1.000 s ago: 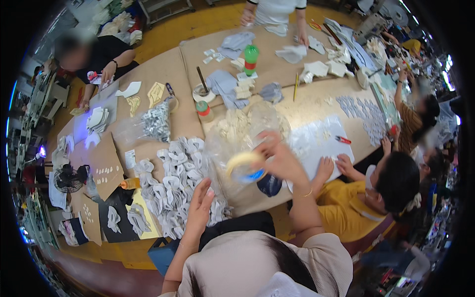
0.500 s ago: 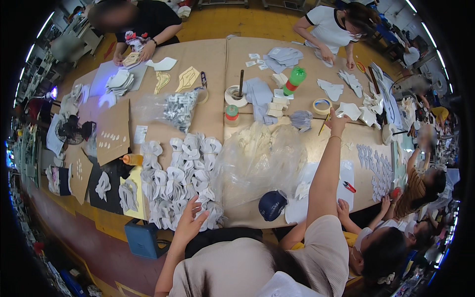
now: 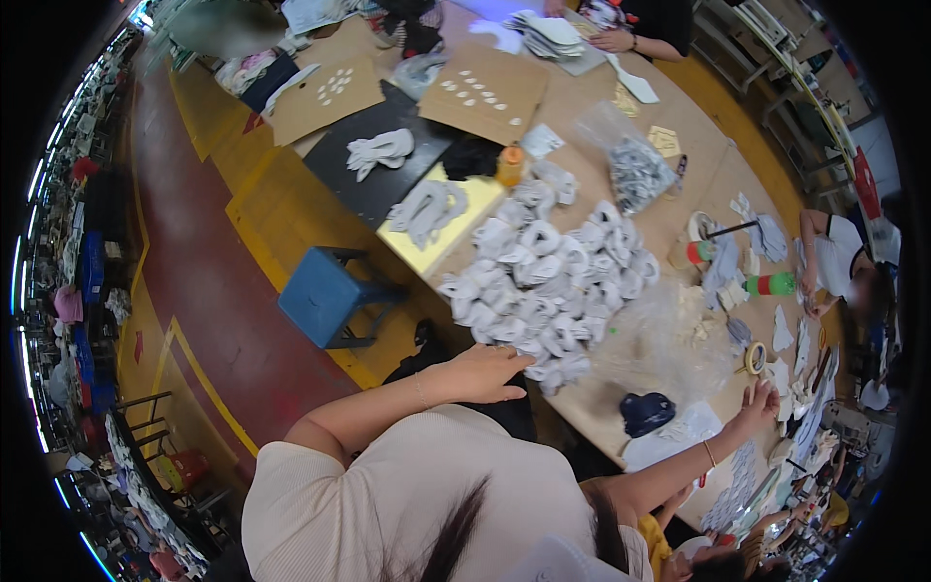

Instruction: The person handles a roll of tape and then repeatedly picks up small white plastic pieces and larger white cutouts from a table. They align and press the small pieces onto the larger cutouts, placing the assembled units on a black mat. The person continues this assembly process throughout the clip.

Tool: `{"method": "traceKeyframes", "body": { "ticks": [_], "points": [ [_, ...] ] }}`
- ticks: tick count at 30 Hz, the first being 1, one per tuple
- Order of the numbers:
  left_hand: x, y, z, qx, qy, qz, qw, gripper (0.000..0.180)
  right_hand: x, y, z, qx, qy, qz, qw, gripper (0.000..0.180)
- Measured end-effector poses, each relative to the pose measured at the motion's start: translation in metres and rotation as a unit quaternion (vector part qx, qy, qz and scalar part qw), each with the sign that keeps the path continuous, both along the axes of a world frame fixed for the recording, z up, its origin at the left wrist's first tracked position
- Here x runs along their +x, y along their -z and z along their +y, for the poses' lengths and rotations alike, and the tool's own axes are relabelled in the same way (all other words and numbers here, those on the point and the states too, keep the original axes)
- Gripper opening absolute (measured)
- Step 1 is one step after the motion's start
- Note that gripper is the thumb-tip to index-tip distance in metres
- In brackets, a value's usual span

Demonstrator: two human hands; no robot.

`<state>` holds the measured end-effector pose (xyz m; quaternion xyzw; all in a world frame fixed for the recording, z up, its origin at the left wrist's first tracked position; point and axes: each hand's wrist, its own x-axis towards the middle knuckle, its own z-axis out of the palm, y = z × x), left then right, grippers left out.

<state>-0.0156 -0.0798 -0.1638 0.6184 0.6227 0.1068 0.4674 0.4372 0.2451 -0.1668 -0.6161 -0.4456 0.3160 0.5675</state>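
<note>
My left hand (image 3: pixel 482 373) lies flat, fingers loose, gripping nothing, its fingertips touching the near edge of the pile of grey pieces (image 3: pixel 548 276) on the table (image 3: pixel 601 407). My right hand (image 3: pixel 759 405) rests open, empty, near the tape roll (image 3: pixel 754 358).

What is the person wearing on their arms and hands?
No gloves: both hands are bare. A thin bracelet circles the wrist of the left hand, and another thin one circles the wrist of the right hand. The short sleeves are cream, ribbed knit, leaving the forearms uncovered.
</note>
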Motion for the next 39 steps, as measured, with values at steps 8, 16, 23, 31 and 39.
{"method": "traceKeyframes", "body": {
  "ticks": [8,16,23,31,39],
  "points": [
    [-0.155,-0.012,-0.135,-0.038,-0.114,0.152,0.981,0.059,-0.223,-0.044,-0.102,0.036,-0.128,0.08,0.988,0.022],
    [-0.22,0.012,-0.178,-0.006,-0.263,0.27,0.926,0.065,-0.43,-0.073,-0.138,0.046,-0.358,0.1,0.927,0.018],
    [-0.284,0.093,-0.089,0.18,-0.327,0.303,0.877,0.068,-0.536,-0.031,-0.179,-0.06,-0.494,0.094,0.862,0.013],
    [-0.395,0.191,0.039,0.249,-0.247,0.427,0.834,0.056,-0.6,-0.007,-0.205,-0.161,-0.671,0.053,0.722,0.015],
    [-0.428,0.127,0.066,0.034,-0.459,-0.245,0.853,0.041,-0.578,-0.012,-0.146,-0.189,-0.56,0.068,0.804,0.016]
  ]
}}
